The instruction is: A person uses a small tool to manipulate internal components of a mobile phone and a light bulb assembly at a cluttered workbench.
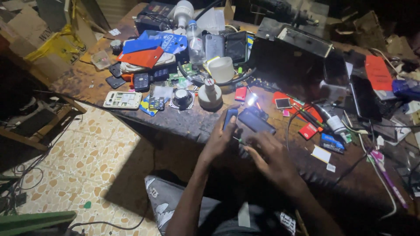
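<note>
A dark, flat phone point(257, 121) lies under the right hand point(273, 158); the left hand point(220, 137) grips a blue piece point(229, 117).

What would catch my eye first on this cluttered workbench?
The small bright light glowing mid-table, just beyond the two hands. The left hand holds a small dark phone, and the right hand is at a larger dark phone. Further back lie an orange card and a white cup.

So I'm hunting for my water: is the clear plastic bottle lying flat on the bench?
No, the clear plastic bottle stands upright among the phones at the back of the workbench.
</note>
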